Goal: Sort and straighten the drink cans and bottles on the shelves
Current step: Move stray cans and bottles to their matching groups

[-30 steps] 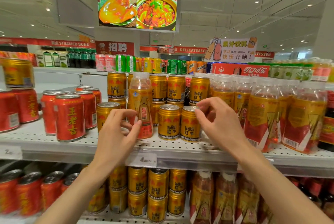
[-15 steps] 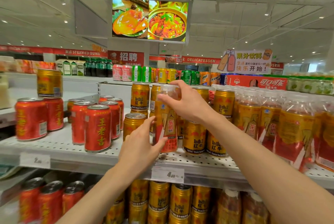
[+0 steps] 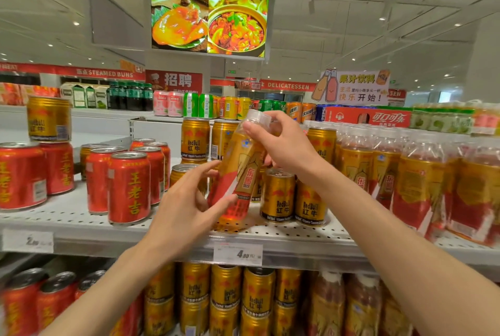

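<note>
Setting: a shop aisle is showing, with a white perforated shelf (image 3: 81, 220) at chest level, a second shelf of cans below it, and a food screen (image 3: 208, 22) hanging from the ceiling behind.
Bottle: a clear bottle (image 3: 239, 170) of amber drink with a red and gold label is leaning, its cap tipped up and to the right, its base just above or on the shelf; which one I cannot tell.
Right hand: the right hand (image 3: 286, 146) is gripping the bottle's neck, fingers curling round it just under the cap.
Left hand: the left hand (image 3: 186, 211) is reaching in at the bottle's lower half, fingers spread and fairly straight, thumb lying across the label's lower part; a firm grip is not showing.
Gold cans: two gold cans (image 3: 295, 200) are standing just under the right wrist, more stacked behind the bottle.
Red cans: red cans (image 3: 127, 186) are standing left of the left fingers, near but apart.
Bottles: matching bottles (image 3: 422, 184) are crowding the shelf right of the right forearm.
Price tag: a tag (image 3: 238, 254) is hanging on the shelf edge below the bottle.
</note>
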{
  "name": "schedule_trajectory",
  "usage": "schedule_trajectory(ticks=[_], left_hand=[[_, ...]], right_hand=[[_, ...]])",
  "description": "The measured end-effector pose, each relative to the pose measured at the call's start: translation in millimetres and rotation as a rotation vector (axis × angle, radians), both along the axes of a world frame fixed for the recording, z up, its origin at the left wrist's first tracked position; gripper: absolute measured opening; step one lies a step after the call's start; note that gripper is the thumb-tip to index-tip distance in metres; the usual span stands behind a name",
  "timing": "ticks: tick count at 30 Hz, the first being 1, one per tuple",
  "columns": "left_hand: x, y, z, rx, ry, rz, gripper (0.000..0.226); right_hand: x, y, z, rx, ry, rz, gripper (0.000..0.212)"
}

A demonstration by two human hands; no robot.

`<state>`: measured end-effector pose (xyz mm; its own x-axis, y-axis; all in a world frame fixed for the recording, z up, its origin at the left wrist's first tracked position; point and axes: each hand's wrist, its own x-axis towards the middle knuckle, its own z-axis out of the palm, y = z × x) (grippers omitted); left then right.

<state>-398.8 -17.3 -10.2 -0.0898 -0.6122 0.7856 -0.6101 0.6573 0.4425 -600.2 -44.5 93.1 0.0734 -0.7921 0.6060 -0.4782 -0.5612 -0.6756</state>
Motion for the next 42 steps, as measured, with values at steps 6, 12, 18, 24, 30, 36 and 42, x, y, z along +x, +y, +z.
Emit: schedule_trajectory(ticks=[6,12,18,24,30,36,42], left_hand=[[-22,15,14,-0.034,-0.009,-0.098,0.070],[-84,21,14,-0.024,0.003,-0.224,0.068],[-151,22,4,-0.035,0.006,-0.292,0.071],[-197,19,-13,-0.008,-0.065,-0.257,0.081],[-208,14,-16,0.034,-0.061,-0.238,0.075],[-214,11,-16,0.099,-0.078,-0.234,0.076],[-215,9,-19,0.112,-0.067,-0.220,0.083]], right_hand=[[-35,20,7,0.016,-0.070,-0.015,0.058],[-93,46,10,-0.007,-0.083,-0.112,0.055],[-147,69,10,-0.033,-0.008,-0.241,0.053],[-181,77,-9,-0.050,0.130,-0.364,0.068],[-185,76,-16,-0.119,0.204,-0.455,0.075],[-182,74,-16,-0.172,0.340,-0.455,0.077],[-206,90,-45,-0.361,0.200,-0.489,0.037]])
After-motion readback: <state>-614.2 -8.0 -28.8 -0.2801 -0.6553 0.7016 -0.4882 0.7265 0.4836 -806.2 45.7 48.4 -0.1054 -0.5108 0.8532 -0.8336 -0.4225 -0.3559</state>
